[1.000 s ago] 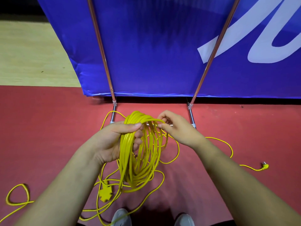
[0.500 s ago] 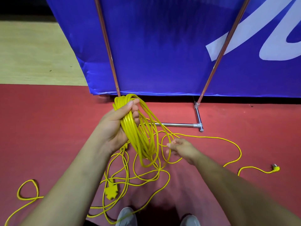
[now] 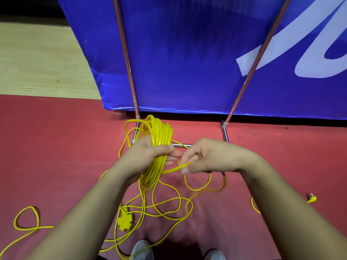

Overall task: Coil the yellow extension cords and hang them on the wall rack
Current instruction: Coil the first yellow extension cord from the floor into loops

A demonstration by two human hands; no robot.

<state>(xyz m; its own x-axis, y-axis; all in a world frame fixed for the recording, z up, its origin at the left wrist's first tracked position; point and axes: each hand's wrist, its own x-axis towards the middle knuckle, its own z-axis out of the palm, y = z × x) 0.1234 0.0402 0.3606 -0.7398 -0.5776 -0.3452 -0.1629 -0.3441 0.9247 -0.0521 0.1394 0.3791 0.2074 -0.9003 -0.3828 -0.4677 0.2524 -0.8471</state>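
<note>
Left hand (image 3: 148, 156) gripping coil (image 3: 161, 133) of yellow cord, fingers curling round bundle; coil rising above fist and hanging below it. Right hand (image 3: 208, 158) just beside left, pinching single strand (image 3: 174, 168) running out of coil. Loose cord (image 3: 224, 182) lying in tangled loops on red floor (image 3: 56, 156) under hands. Yellow socket block (image 3: 124, 221) lying on floor near shoes (image 3: 140, 249). Plug (image 3: 311, 198) lying well apart at right. Blue banner (image 3: 187, 53) on metal stand (image 3: 225, 133) standing behind coil.
</note>
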